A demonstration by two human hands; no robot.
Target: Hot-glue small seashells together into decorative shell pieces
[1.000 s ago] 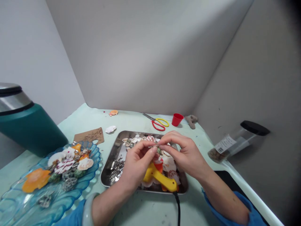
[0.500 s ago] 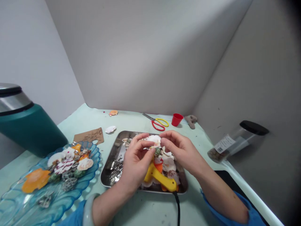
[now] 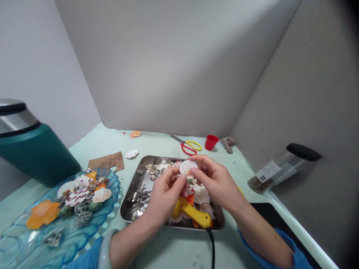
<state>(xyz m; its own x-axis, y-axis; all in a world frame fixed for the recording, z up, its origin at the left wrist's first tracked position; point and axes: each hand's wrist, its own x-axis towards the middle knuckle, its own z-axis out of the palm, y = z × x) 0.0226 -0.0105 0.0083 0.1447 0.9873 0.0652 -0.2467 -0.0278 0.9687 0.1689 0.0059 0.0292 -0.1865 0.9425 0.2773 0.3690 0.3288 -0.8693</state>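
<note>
Above the metal tray [image 3: 127, 203], a white scallop shell [image 3: 187, 167] with an orange patch near its lower edge is raised between my hands. My right hand [image 3: 217, 179] pinches its right side between thumb and fingers. At its lower left edge are the closed fingers of my left hand [image 3: 165, 192], whose tips are partly hidden. Below my hands, a yellow hot glue gun [image 3: 195, 213] with a black cord lies across the tray. White and orange shells [image 3: 200, 194] fill the tray's right half; small snail shells [image 3: 159, 167] and dark slender pieces [image 3: 140, 200] lie to the left.
On the left, a blue glass plate [image 3: 109, 209] holds shells and stones beside a teal bottle [image 3: 42, 149]. A brown card [image 3: 108, 161], scissors [image 3: 186, 144], a red cup [image 3: 211, 142] and a grey lump [image 3: 228, 144] lie behind. A clear jar [image 3: 280, 170] is at right.
The scallop shell has turned its white face more toward me and sits more plainly in my right fingers. My left hand has dropped slightly and its fingers have curled in.
</note>
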